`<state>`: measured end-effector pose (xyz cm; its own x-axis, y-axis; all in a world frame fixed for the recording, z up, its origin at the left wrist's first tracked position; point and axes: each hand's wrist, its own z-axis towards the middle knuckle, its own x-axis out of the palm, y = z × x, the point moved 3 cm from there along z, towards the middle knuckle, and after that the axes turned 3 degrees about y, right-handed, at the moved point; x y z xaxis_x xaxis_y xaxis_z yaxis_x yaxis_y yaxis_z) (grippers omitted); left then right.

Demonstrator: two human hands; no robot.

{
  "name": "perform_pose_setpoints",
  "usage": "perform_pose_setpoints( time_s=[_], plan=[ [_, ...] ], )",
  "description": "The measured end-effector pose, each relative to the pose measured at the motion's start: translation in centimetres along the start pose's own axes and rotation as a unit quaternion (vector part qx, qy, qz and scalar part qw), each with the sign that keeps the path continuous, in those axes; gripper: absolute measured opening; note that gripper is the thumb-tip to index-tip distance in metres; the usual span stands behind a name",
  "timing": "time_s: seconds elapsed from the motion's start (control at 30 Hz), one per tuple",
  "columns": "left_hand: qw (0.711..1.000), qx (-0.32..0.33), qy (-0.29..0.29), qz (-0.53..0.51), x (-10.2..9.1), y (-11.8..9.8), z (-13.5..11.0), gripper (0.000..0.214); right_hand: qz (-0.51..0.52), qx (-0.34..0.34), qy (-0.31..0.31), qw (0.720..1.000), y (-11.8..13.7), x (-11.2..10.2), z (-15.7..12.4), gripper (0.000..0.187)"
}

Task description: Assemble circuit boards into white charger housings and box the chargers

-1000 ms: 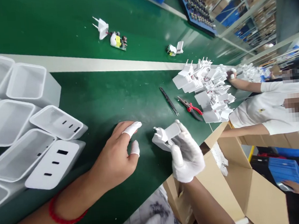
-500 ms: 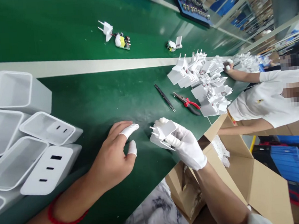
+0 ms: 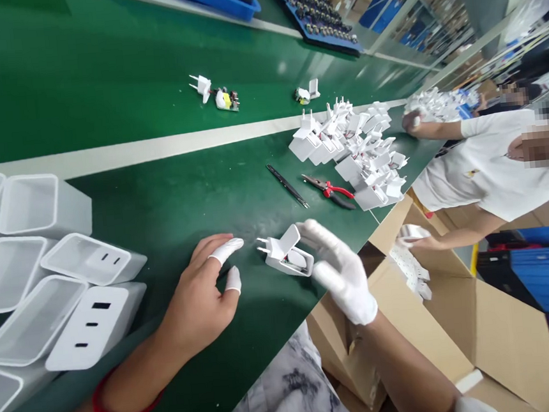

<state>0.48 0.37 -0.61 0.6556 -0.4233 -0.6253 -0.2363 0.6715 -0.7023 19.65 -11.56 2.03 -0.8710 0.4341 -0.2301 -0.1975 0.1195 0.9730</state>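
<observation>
A white plug charger (image 3: 295, 265) with two prongs lies on the green table between my hands. Its housing is open, with a flat white piece standing up from it and a white block inside. My right hand (image 3: 342, 274), in a white glove, is just right of the charger, thumb and fingers apart, holding nothing. Left of the charger, my left hand (image 3: 204, 286) rests with white finger cots on two fingertips; its fingers are apart and it holds nothing. Black tweezers (image 3: 287, 185) and red-handled pliers (image 3: 329, 191) lie beyond my right hand.
White housings (image 3: 30, 272) stand at the left, one showing three slots. Several opened chargers (image 3: 353, 148) are heaped at the back right. Loose circuit parts (image 3: 227, 100) lie past the pale strip. Cardboard boxes (image 3: 404, 316) flank the table edge, where a co-worker (image 3: 481, 156) reaches in.
My right hand has let go of the charger, which now lies on the table. The view has shifted slightly. The co-worker's hand now holds a white piece over the box.
</observation>
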Motion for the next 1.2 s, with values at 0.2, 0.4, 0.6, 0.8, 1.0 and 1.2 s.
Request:
perform_pose_setpoints(
  time_s=[0.2,0.4,0.6,0.8,1.0,1.2],
  plan=[
    [1.0,0.006,-0.004,0.01,0.0,0.1,0.0,0.027,-0.102,0.011,0.019,0.995,0.0,1.1,0.6,0.044],
    [1.0,-0.001,0.001,0.027,0.0,0.4,-0.1,0.028,0.332,0.15,-0.004,0.931,0.1,1.2,2.1,0.034],
    [0.999,0.008,-0.005,0.037,0.0,0.4,0.0,0.028,0.383,0.176,0.04,0.906,-0.3,1.2,2.0,0.037],
    [0.999,-0.004,-0.003,0.037,0.0,0.5,0.0,0.028,0.429,0.199,0.051,0.88,-0.7,0.9,2.1,0.039],
    [0.999,-0.005,-0.003,0.052,0.0,0.7,0.1,0.027,0.36,0.186,0.006,0.914,-0.8,0.2,2.2,0.043],
    [0.997,-0.023,0.002,0.07,0.2,1.1,-0.1,0.029,-0.169,0.041,-0.229,0.958,-1.5,-8.3,0.9,0.055]
  ],
)
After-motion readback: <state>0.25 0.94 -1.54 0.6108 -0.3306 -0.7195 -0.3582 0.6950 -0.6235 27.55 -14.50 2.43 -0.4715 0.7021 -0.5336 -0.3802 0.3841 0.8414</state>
